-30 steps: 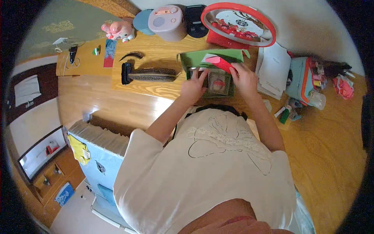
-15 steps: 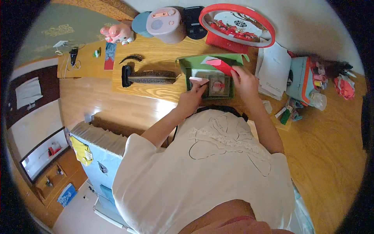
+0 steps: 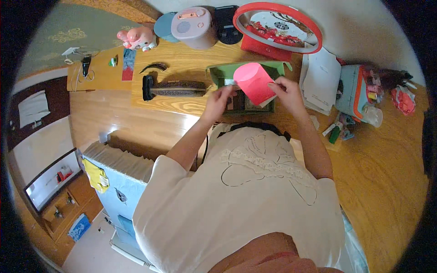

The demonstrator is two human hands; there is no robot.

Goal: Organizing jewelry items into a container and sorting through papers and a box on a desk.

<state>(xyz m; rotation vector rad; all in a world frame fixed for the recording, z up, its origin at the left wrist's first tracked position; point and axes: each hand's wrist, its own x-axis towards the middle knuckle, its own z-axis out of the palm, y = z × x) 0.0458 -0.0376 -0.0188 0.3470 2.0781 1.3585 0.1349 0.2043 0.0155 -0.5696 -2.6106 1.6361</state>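
Observation:
My right hand [image 3: 289, 94] pinches the right edge of a red paper envelope [image 3: 256, 86]. The envelope is tilted above an open green box [image 3: 272, 69], and its rounded pink flap is raised at the upper left. A pale sheet edge peeks out behind its lower right corner. My left hand [image 3: 217, 103] is at the box's left side, its fingers closed close to the envelope's left edge. What those fingers hold, if anything, I cannot make out. Much of the box's inside is hidden by the envelope and my left hand; dark contents show below.
Left of the box lie a dark patterned, brush-like object [image 3: 177, 88] and a black comb-like clip [image 3: 154, 67]. Behind stand a pink appliance [image 3: 193, 28] and a red-rimmed round mirror [image 3: 318, 34]. Papers [image 3: 321, 79] and a blue-grey container [image 3: 353, 93] are at right.
The red envelope has come left and turned its broad face up, with its flap raised. My left hand has drawn back slightly left and up; the pale pink piece under it no longer shows.

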